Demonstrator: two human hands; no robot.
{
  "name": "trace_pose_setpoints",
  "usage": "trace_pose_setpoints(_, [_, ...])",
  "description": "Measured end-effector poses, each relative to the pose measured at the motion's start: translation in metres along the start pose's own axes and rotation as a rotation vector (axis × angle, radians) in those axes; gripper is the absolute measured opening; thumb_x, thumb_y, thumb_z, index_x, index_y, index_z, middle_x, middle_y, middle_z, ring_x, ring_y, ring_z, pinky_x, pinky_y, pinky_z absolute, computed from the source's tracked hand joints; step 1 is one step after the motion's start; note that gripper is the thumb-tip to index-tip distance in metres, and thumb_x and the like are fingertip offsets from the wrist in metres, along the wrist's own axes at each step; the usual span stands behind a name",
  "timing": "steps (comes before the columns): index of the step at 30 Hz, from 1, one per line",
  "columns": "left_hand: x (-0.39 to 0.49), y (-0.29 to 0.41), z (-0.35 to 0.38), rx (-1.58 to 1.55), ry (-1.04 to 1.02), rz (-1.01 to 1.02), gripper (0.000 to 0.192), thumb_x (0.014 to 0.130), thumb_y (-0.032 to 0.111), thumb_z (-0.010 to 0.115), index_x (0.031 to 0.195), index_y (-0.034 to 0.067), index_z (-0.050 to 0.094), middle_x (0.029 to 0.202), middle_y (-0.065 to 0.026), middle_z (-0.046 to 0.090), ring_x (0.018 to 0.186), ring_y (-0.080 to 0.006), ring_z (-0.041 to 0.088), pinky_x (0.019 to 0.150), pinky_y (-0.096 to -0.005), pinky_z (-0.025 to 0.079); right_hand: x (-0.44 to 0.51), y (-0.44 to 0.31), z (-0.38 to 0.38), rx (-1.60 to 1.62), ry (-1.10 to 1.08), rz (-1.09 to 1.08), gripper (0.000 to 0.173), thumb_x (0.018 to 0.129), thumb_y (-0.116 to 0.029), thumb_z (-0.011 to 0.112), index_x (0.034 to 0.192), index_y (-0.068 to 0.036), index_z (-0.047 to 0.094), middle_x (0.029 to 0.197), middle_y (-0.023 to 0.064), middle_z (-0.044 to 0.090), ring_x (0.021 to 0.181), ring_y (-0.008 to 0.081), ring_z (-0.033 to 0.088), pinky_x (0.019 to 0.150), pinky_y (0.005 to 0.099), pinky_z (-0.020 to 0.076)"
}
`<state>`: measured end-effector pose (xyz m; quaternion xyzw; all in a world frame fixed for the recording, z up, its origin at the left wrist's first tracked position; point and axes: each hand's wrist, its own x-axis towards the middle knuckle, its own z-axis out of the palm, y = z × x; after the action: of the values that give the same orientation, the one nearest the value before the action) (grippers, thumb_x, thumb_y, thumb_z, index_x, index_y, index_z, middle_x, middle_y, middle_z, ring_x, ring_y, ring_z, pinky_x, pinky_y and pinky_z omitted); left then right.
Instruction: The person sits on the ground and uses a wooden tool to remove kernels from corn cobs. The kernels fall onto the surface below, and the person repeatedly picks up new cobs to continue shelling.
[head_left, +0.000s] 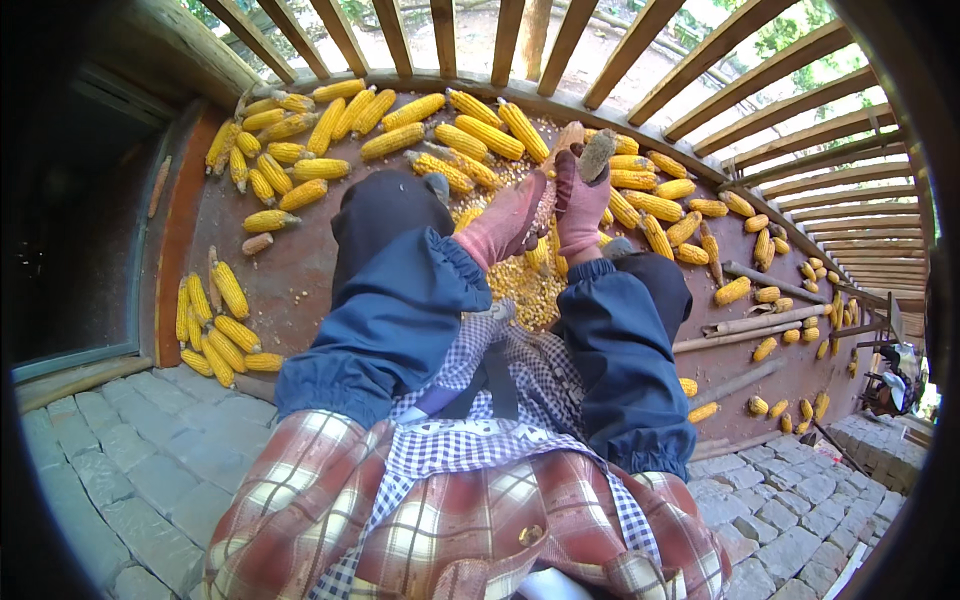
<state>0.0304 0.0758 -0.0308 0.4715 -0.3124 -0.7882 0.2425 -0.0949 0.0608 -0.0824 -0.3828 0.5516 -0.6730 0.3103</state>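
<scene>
My left hand (504, 219), in a pink work glove with dark palm and fingers, is wrapped around a pinkish, mostly stripped corn cob (568, 138). Its far end points away from me. Pressed close beside it, my right hand (582, 214), gloved alike, grips a greyish bare cob (598, 154) whose blunt end sticks up past the thumb. The two hands meet between my knees, and the fingers partly hide both cobs. Below them lies a pile of loose yellow kernels (525, 296), with a few yellow ears (537, 256) among it.
Many yellow ears (487, 137) lie along the slatted wooden railing (568, 45). A smaller group (225, 343) rests by the doorway at left. Bamboo poles (765, 321) lie on the reddish floor (315, 247) at right. Stone paving (142, 457) borders the floor nearer me.
</scene>
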Motion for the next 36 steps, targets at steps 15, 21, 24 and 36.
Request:
trace_pose_setpoints(15, [0.013, -0.020, -0.024, 1.056, 0.137, 0.693, 0.032, 0.094, 0.029, 0.043, 0.107, 0.000, 0.049, 0.093, -0.0243, 0.058, 0.084, -0.0450, 0.056, 0.078, -0.0485, 0.046, 0.014, -0.041, -0.010, -0.971, 0.036, -0.448, 0.044, 0.070, -0.034, 0.078, 0.099, -0.003, 0.065, 0.115, 0.0176, 0.053, 0.106, 0.0304, 0.050, 0.093, 0.0426, 0.0395])
trace_pose_setpoints(21, [-0.023, 0.021, -0.013, -0.071, -0.346, -0.070, 0.046, 0.096, 0.053, 0.035, 0.113, 0.015, 0.054, 0.068, -0.0014, 0.056, 0.048, -0.0081, 0.051, 0.035, -0.0172, 0.035, 0.033, -0.064, -0.041, 0.765, -0.157, 0.586, 0.038, 0.088, -0.027, 0.060, 0.110, 0.003, 0.054, 0.097, 0.0129, 0.062, 0.089, 0.0254, 0.062, 0.079, 0.0350, 0.0520])
trace_pose_setpoints(24, [-0.028, 0.029, -0.017, 0.025, -0.540, -0.044, 0.056, 0.096, 0.055, 0.025, 0.110, 0.010, 0.055, 0.062, -0.0043, 0.056, 0.039, -0.0103, 0.047, 0.034, -0.0220, 0.035, 0.026, -0.076, -0.045, 0.663, -0.198, 0.463, 0.042, 0.091, -0.026, 0.053, 0.117, 0.006, 0.051, 0.109, 0.0171, 0.060, 0.099, 0.0294, 0.061, 0.087, 0.0378, 0.0507])
trace_pose_setpoints(36, [-0.017, 0.009, -0.006, 0.095, -0.409, 0.067, 0.057, 0.093, 0.059, 0.038, 0.119, 0.009, 0.051, 0.077, -0.0061, 0.061, 0.051, -0.0130, 0.057, 0.041, -0.0235, 0.045, 0.020, -0.072, -0.044, 0.620, -0.065, 0.432, 0.031, 0.093, -0.028, 0.051, 0.109, -0.002, 0.059, 0.097, 0.0100, 0.064, 0.087, 0.0216, 0.064, 0.081, 0.0298, 0.0526])
